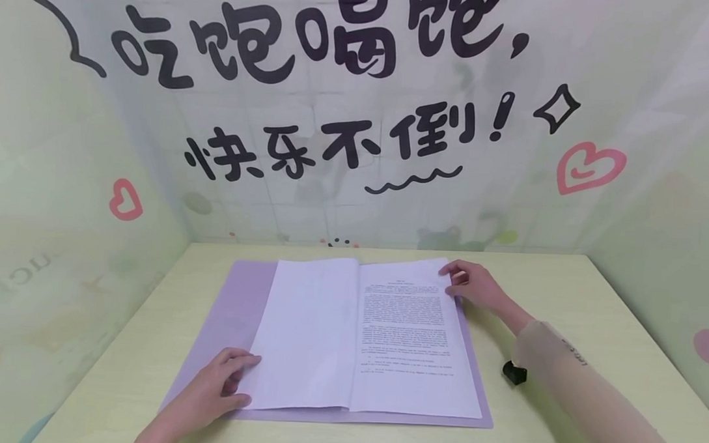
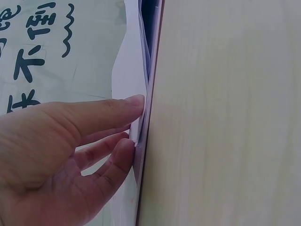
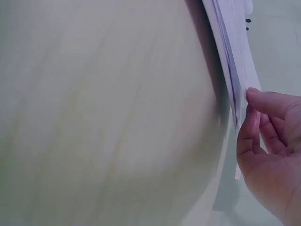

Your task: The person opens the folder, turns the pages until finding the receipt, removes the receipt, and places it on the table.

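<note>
Booklet [image 1: 309, 331] open, long axis sideways, fold [image 1: 355, 339] pointing away, left and right hands [image 1: 210, 386] [image 1: 478, 288] holding both sides

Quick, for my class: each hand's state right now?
Left hand: touching the edge of the white page; whether gripping, cannot be told.
Right hand: closed, pinching the edge of the printed page.

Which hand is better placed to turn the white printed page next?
Probably the right hand: it pinches the white printed paper page near its far outer corner, while the left hand is at the blank white paper page.
</note>
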Available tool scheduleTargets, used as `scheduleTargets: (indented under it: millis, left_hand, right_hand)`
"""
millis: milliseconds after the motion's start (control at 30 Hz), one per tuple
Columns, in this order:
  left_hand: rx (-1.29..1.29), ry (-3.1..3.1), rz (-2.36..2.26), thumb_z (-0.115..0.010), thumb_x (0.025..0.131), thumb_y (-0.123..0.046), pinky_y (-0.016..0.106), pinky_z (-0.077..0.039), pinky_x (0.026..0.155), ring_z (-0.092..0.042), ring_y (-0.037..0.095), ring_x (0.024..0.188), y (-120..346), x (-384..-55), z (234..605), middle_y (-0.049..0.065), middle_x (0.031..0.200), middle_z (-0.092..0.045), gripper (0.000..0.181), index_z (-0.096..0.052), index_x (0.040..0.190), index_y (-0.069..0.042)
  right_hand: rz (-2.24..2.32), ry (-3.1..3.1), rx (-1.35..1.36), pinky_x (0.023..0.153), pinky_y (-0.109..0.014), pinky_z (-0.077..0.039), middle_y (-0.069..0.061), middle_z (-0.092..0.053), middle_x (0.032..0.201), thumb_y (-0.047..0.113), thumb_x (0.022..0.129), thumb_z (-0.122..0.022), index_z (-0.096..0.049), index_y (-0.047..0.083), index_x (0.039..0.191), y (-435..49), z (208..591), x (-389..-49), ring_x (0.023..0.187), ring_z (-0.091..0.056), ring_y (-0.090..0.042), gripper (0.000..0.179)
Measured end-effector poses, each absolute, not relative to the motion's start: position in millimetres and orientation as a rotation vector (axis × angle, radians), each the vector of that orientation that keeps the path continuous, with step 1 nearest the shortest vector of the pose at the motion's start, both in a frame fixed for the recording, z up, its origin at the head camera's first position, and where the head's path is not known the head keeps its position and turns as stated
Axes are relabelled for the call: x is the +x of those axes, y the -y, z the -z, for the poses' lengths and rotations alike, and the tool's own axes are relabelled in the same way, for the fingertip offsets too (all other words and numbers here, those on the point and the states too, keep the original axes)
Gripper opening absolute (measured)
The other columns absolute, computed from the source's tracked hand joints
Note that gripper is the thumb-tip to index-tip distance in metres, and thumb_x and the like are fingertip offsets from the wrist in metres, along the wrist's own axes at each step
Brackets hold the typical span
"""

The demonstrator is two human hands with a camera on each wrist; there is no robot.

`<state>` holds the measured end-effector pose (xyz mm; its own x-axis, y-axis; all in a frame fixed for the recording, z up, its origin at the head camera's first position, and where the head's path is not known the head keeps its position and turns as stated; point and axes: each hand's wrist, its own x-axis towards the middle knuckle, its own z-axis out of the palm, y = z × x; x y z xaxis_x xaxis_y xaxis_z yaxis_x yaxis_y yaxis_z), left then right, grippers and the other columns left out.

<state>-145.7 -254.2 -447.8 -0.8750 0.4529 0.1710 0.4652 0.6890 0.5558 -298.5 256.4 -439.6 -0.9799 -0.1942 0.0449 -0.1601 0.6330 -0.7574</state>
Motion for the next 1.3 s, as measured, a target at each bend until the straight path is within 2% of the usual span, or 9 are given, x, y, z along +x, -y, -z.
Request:
scheduleTargets:
  millis: [233,433,567,667,733,833,900,1133,1300]
  left_hand:
    - [-0.771,2.866,0.949,-0.083,0.074,-0.009,0.018,-0.046,0.067,-0.043,-0.002,0.083,255.6,-145.1,449.5,0.011,0.116,-0.054,0.055,-0.063,0.123,0.003]
    - [-0.757,2.878,0.949,-0.082,0.075,-0.008,0.018,-0.047,0.068,-0.044,-0.002,0.084,254.5,-145.0,447.9,0.011,0.118,-0.054,0.054,-0.062,0.124,0.003]
    - [-0.701,2.903,0.779,-0.084,0.073,-0.012,0.028,-0.052,0.08,-0.055,0.01,0.094,250.3,-144.7,443.8,0.008,0.121,-0.059,0.053,-0.065,0.122,-0.002]
    - [-0.667,2.916,0.661,-0.085,0.071,-0.013,0.035,-0.052,0.088,-0.06,0.02,0.101,246.7,-144.3,439.9,0.006,0.122,-0.062,0.052,-0.067,0.119,-0.004]
    - [-0.676,2.932,0.692,-0.084,0.072,-0.011,0.032,-0.053,0.084,-0.06,0.016,0.096,245.5,-144.3,437.9,0.009,0.122,-0.061,0.051,-0.067,0.119,0.0]
    - [-0.7,2.947,0.821,-0.082,0.074,-0.008,0.022,-0.051,0.073,-0.054,0.003,0.083,245.2,-144.6,436.5,0.015,0.124,-0.059,0.052,-0.065,0.121,0.005]
    - [-0.705,2.954,0.9,-0.081,0.076,-0.008,0.019,-0.049,0.069,-0.05,-0.002,0.081,245.7,-144.6,436.5,0.017,0.125,-0.058,0.052,-0.063,0.123,0.007]
    - [-0.686,2.955,0.948,-0.081,0.076,-0.007,0.019,-0.05,0.069,-0.05,-0.001,0.082,247.9,-142.8,437.6,0.018,0.125,-0.058,0.052,-0.063,0.122,0.007]
    - [-0.697,2.938,0.938,-0.081,0.075,-0.006,0.019,-0.05,0.069,-0.049,-0.002,0.081,249.2,-141.4,438.5,0.018,0.123,-0.058,0.051,-0.063,0.121,0.008]
  right_hand:
    - [1.285,-2.757,-0.474,0.071,-0.022,-0.049,-0.018,-0.064,0.112,0.003,0.086,-0.07,-0.065,0.004,0.12,-261.7,419.3,-302.6,0.089,-0.058,-0.019,0.035]
    - [1.197,-2.739,-0.535,0.071,-0.024,-0.049,-0.018,-0.064,0.116,0.007,0.087,-0.071,-0.065,0.006,0.124,-263.5,395.4,-308.7,0.091,-0.058,-0.021,0.037]
    - [1.084,-2.761,-0.593,0.073,-0.024,-0.05,-0.015,-0.065,0.119,0.011,0.087,-0.072,-0.066,0.008,0.124,-263.3,377.1,-313.0,0.095,-0.059,-0.022,0.037]
    - [1.025,-2.776,-0.651,0.076,-0.024,-0.049,-0.013,-0.068,0.114,0.014,0.087,-0.073,-0.067,0.008,0.123,-261.6,363.6,-315.8,0.096,-0.06,-0.022,0.037]
    - [0.998,-2.778,-0.675,0.078,-0.025,-0.048,-0.011,-0.069,0.11,0.015,0.087,-0.074,-0.068,0.009,0.122,-260.7,356.2,-317.3,0.096,-0.06,-0.021,0.037]
    - [0.969,-2.774,-0.712,0.08,-0.026,-0.048,-0.01,-0.07,0.107,0.016,0.087,-0.074,-0.068,0.009,0.122,-260.1,348.4,-319.5,0.095,-0.06,-0.02,0.036]
    - [0.954,-2.767,-0.733,0.081,-0.026,-0.048,-0.009,-0.07,0.106,0.017,0.089,-0.072,-0.068,0.01,0.122,-259.4,344.2,-320.7,0.094,-0.06,-0.018,0.035]
    - [1.009,-2.716,-0.844,0.085,-0.027,-0.047,-0.01,-0.071,0.116,0.011,0.095,-0.06,-0.068,0.01,0.123,-249.7,328.9,-329.8,0.096,-0.061,-0.021,0.029]
    - [1.008,-2.716,-0.891,0.084,-0.026,-0.047,-0.008,-0.071,0.109,0.006,0.095,-0.059,-0.068,0.012,0.122,-234.4,318.7,-337.1,0.096,-0.06,-0.021,0.029]
